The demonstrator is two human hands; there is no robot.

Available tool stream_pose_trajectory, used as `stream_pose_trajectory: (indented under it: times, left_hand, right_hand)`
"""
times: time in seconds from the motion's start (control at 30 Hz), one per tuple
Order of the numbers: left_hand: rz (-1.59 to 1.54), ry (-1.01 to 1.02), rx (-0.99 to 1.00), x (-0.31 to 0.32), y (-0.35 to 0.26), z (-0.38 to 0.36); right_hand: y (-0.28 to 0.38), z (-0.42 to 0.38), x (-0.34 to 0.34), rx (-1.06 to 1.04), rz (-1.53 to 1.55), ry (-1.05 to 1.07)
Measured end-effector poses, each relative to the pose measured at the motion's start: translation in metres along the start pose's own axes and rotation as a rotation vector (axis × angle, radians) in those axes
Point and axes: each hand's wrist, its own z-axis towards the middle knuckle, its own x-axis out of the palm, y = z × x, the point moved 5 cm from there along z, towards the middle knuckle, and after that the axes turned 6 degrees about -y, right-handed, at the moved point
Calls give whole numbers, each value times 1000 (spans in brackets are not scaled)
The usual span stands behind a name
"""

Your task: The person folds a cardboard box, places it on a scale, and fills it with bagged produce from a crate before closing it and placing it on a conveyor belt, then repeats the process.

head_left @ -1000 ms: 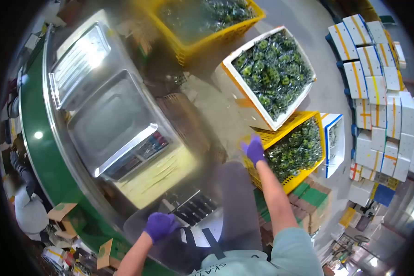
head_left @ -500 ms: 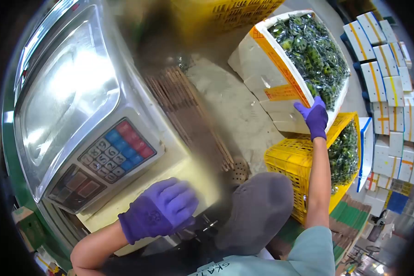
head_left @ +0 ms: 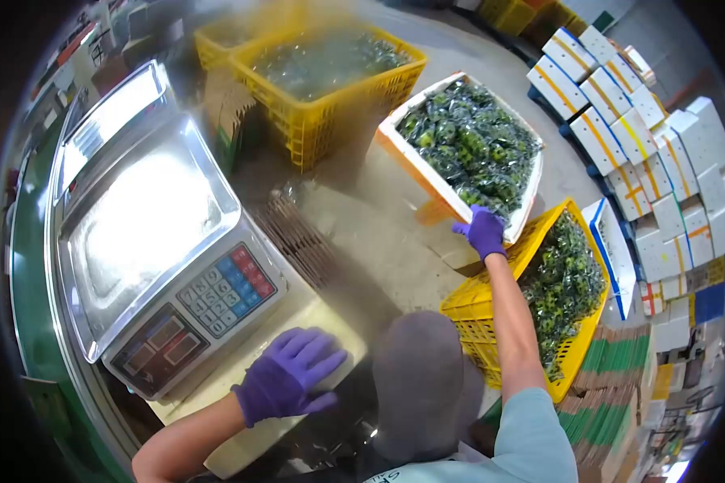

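Note:
My right hand [head_left: 484,233], in a purple glove, grips the near rim of a white foam box [head_left: 526,208], with its thumb on the outer side and its fingers over the edge. The box is filled with green produce in clear plastic bags [head_left: 479,149]. My left hand [head_left: 290,375], also gloved in purple, lies palm down with fingers spread on a pale yellow block [head_left: 254,439]. It holds nothing. Just beyond it stands a digital scale [head_left: 225,294] with a bare, shiny metal pan [head_left: 149,217].
A tilted yellow crate [head_left: 467,318] of bagged greens stands beside my right forearm. Another yellow crate [head_left: 298,133] is ahead. White foam boxes [head_left: 620,145] are stacked at right. Flattened cardboard [head_left: 290,237] lies by the scale, and more green-edged cardboard [head_left: 612,358] is at lower right.
The view has tilted up, showing more of the crates ahead. My left hand's fingers have spread from a looser curl. My right hand stays on the foam box's rim.

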Motion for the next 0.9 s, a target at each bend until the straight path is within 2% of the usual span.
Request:
stream_pose_trajectory:
  times: [0.23,0.3,0.37,0.5,0.57,0.6,0.63,0.7,0.77,0.83,0.9]
  left_hand:
    - [-2,-8,3,-5,-4,4]
    - [-13,12,13,-6,-3,6]
    - [70,-96,-9,-14,-4,14]
    - [246,-136,109,-25,-13,123]
    - [279,-74,168,-3,1,190]
    - [294,-33,177,18,18,226]
    - [311,4,183,43,36,260]
    - [305,160,-4,88,66,324]
    - [417,-177,194,118,78,363]
    - [503,-238,135,144,89,388]
    - [478,78,-63,169,109,404]
  right_hand:
    - [-2,8,-7,42,48,14]
    - [-9,15,-9,59,122,92]
    - [-15,19,-8,66,114,66]
    - [-29,13,-12,62,179,85]
    - [-47,9,-18,120,332,-61]
    - [-52,6,-24,176,261,72]
    - [-57,6,-20,171,269,70]
    - [-62,14,-5,18,135,214]
    - [-68,26,6,-59,169,258]
    - [-66,33,-3,-127,139,391]
    - [-67,38,-7,-149,174,444]
